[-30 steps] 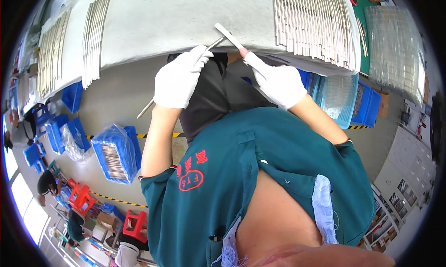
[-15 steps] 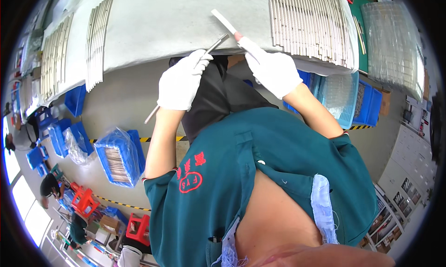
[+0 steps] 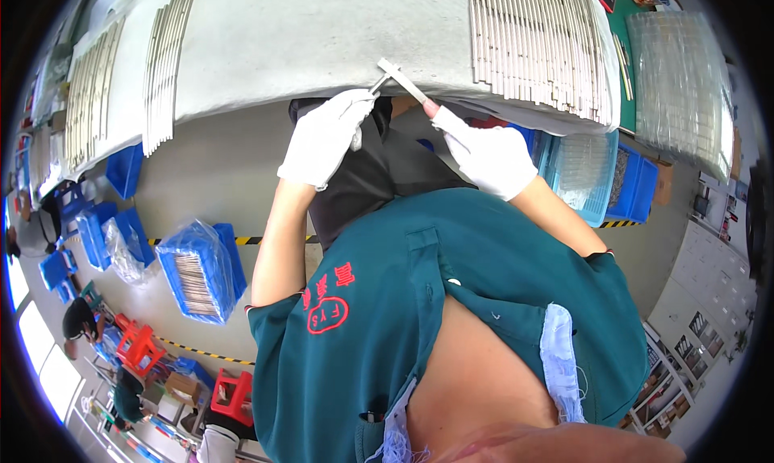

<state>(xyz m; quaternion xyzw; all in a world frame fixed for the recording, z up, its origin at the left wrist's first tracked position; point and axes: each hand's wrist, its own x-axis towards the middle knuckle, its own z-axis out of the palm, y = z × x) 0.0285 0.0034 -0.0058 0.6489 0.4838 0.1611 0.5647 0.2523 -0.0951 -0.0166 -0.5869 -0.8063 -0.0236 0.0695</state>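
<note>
My left hand [image 3: 330,132], in a white glove, is closed around a slim metal rail [image 3: 377,86]. Most of the rail is hidden by the glove; its far end pokes out above the fingers. A flat white strip [image 3: 405,83] is gripped in my right hand [image 3: 492,157], also gloved, with one bare fingertip showing on it. The strip's far part crosses the end of the rail, near the front edge of the pale-covered table [image 3: 322,36]. Whether the two touch I cannot tell for sure.
Rows of metal rails lie at the table's right [image 3: 536,48] and left [image 3: 169,68]. Far right stands a stack of clear plastic trays [image 3: 681,92]. Blue bins [image 3: 633,185] sit below it. A bagged blue crate of rails [image 3: 197,278] is on the floor at left.
My right hand has moved down and slightly right with the strip, which now crosses the rail's end instead of standing apart. My left hand has turned the rail, and less of it shows.
</note>
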